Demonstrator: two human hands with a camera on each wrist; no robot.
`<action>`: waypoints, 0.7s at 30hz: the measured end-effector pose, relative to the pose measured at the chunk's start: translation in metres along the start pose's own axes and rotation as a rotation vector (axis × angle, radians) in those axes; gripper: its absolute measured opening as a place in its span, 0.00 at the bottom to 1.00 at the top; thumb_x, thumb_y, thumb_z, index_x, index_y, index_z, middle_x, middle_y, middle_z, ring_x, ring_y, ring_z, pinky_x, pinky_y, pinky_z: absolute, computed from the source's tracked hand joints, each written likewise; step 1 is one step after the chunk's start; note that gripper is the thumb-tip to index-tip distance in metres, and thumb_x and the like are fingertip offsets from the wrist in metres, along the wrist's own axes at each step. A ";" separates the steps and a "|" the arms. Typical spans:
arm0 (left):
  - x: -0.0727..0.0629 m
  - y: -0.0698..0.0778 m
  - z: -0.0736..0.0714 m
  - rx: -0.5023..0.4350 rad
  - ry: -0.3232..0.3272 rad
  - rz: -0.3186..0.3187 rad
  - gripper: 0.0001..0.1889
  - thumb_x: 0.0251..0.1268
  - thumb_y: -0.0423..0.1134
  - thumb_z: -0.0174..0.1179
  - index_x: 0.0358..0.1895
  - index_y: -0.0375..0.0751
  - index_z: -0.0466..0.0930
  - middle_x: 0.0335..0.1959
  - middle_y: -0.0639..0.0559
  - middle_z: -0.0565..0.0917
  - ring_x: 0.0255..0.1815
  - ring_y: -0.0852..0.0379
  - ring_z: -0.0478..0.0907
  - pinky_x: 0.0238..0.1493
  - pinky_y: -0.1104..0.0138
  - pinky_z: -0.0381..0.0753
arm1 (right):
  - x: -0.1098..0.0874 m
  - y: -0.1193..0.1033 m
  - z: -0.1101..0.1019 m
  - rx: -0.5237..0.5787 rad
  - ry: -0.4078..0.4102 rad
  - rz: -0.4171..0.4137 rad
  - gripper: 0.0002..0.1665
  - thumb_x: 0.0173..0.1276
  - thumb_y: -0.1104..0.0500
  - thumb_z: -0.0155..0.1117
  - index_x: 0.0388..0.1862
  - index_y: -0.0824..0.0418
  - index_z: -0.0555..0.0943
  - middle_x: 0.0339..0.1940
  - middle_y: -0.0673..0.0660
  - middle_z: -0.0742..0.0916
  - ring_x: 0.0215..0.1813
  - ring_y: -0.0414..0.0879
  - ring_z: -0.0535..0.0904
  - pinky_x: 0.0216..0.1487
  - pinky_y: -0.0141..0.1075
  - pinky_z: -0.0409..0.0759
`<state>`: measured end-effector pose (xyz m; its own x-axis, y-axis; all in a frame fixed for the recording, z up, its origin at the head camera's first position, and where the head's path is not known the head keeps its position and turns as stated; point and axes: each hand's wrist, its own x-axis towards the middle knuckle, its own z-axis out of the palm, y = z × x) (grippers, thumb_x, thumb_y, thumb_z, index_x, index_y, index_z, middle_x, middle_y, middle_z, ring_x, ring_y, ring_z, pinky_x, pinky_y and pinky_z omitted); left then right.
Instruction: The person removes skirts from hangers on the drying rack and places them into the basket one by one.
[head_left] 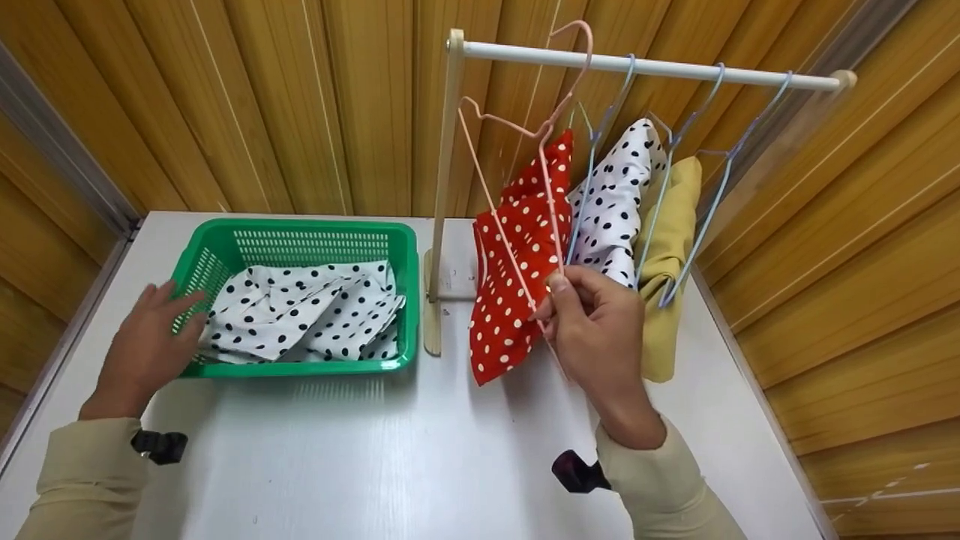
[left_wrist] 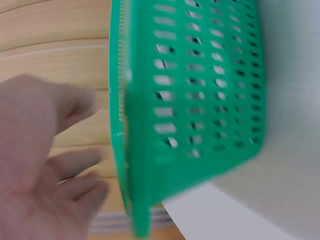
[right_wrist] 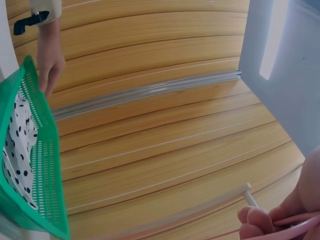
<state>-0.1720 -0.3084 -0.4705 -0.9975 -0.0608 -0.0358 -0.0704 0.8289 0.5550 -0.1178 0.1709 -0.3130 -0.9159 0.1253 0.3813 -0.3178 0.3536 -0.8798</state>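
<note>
My right hand [head_left: 600,330] pinches the lower part of a pink clothes hanger [head_left: 551,199] between thumb and fingers. That hanger's hook overlaps the rack's white rod [head_left: 525,54]; whether it rests on it I cannot tell. In the right wrist view the same hand [right_wrist: 280,220] shows at the lower right. My left hand [head_left: 154,345] hovers with spread fingers by the left rim of a green basket [head_left: 300,367]. White cloth with black dots [head_left: 277,311] lies folded inside it. The left wrist view shows the left hand [left_wrist: 45,160], blurred, beside the basket's perforated side.
Behind the pink hanger hangs red dotted cloth [head_left: 510,277]. Further right are white dotted cloth [head_left: 619,195] and yellow cloth [head_left: 667,330] on blue hangers. The rack's wooden post [head_left: 448,150] stands right of the basket on the white table [head_left: 337,457]. Wood-look walls enclose the back and sides.
</note>
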 end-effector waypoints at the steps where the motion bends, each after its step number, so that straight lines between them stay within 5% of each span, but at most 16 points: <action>1: -0.003 -0.004 0.000 -0.015 0.047 -0.011 0.30 0.85 0.47 0.43 0.78 0.30 0.62 0.82 0.22 0.51 0.85 0.24 0.36 0.74 0.24 0.46 | 0.000 -0.001 0.000 -0.002 0.003 0.001 0.11 0.77 0.69 0.58 0.40 0.73 0.86 0.21 0.62 0.85 0.19 0.42 0.79 0.24 0.30 0.81; 4: -0.010 -0.017 0.001 -0.079 0.101 -0.065 0.33 0.87 0.46 0.33 0.82 0.26 0.46 0.83 0.22 0.42 0.85 0.24 0.31 0.78 0.28 0.39 | 0.000 -0.003 0.001 -0.012 0.012 0.005 0.10 0.77 0.69 0.58 0.41 0.73 0.86 0.21 0.61 0.85 0.19 0.43 0.79 0.24 0.31 0.81; 10: -0.015 -0.034 0.008 -0.216 -0.030 -0.188 0.38 0.86 0.53 0.20 0.80 0.26 0.21 0.82 0.22 0.30 0.84 0.22 0.30 0.79 0.28 0.37 | 0.003 -0.008 0.002 -0.039 0.021 0.016 0.11 0.78 0.68 0.58 0.42 0.72 0.86 0.21 0.61 0.85 0.19 0.44 0.79 0.25 0.31 0.82; 14: -0.016 -0.038 0.017 -0.241 -0.056 -0.198 0.38 0.86 0.53 0.19 0.81 0.26 0.21 0.77 0.17 0.47 0.73 0.23 0.54 0.71 0.30 0.57 | 0.006 -0.014 0.004 -0.058 0.020 0.014 0.11 0.78 0.66 0.59 0.42 0.72 0.86 0.22 0.61 0.86 0.20 0.45 0.80 0.27 0.31 0.83; 21: -0.017 -0.036 0.021 -0.229 -0.018 -0.182 0.32 0.87 0.49 0.21 0.78 0.26 0.38 0.53 0.29 0.61 0.56 0.32 0.61 0.50 0.46 0.67 | 0.013 -0.022 0.010 -0.060 0.039 0.037 0.11 0.78 0.67 0.58 0.39 0.69 0.87 0.22 0.62 0.85 0.21 0.51 0.80 0.24 0.32 0.82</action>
<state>-0.1523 -0.3257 -0.5077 -0.9686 -0.1853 -0.1660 -0.2477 0.6579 0.7111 -0.1253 0.1552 -0.2915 -0.9162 0.1747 0.3605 -0.2677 0.4024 -0.8754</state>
